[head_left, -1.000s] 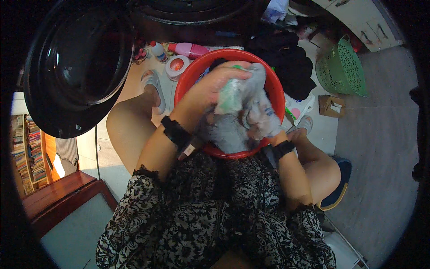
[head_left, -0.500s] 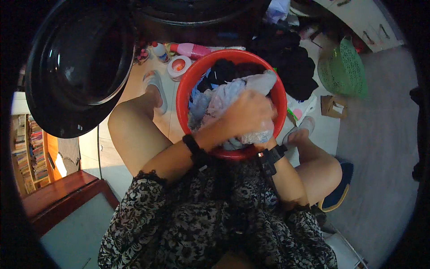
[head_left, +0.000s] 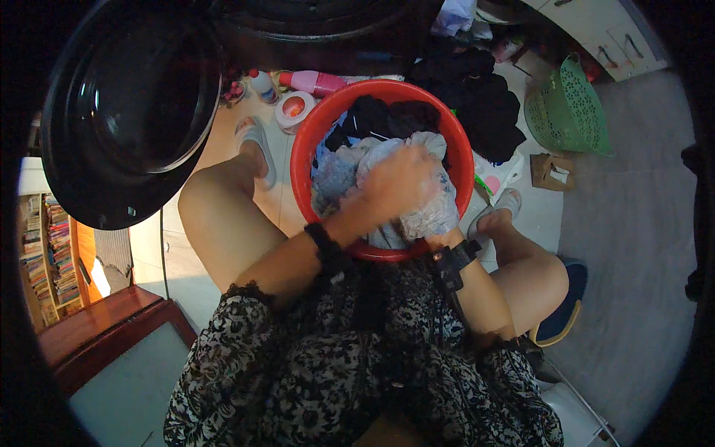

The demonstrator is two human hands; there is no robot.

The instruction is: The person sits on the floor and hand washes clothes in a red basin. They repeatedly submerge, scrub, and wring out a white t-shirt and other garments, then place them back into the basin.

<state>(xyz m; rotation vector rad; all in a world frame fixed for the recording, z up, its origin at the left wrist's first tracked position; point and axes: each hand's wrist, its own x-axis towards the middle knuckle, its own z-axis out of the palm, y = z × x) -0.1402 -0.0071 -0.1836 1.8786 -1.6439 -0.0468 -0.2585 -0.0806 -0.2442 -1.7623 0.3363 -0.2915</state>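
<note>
A red basin [head_left: 299, 160] stands between my knees, heaped with wet-looking clothes. Both of my hands are over its near right part, working a pale, crumpled cloth [head_left: 433, 208] with faint markings. My left hand [head_left: 402, 179] is closed on the cloth, though motion smears its fingers. Below it, at the near rim, my right hand [head_left: 445, 237] is bunched into the same cloth, which covers its fingers. Dark clothes [head_left: 383, 115] lie along the basin's far side, and a grey-blue garment [head_left: 334, 175] fills the left.
A large black basin [head_left: 82, 175] leans at the left. Beyond the red basin are a pink bottle [head_left: 316, 82], a white bottle [head_left: 262, 83] and a round white tub [head_left: 293, 110]. Black clothes [head_left: 491, 112], a green basket [head_left: 570, 112] and a small brown box [head_left: 551, 173] lie right.
My left hand has shifted slightly left over the cloth. The cloth's far end has dropped and bunched closer to my hands. My right hand stays at the near rim.
</note>
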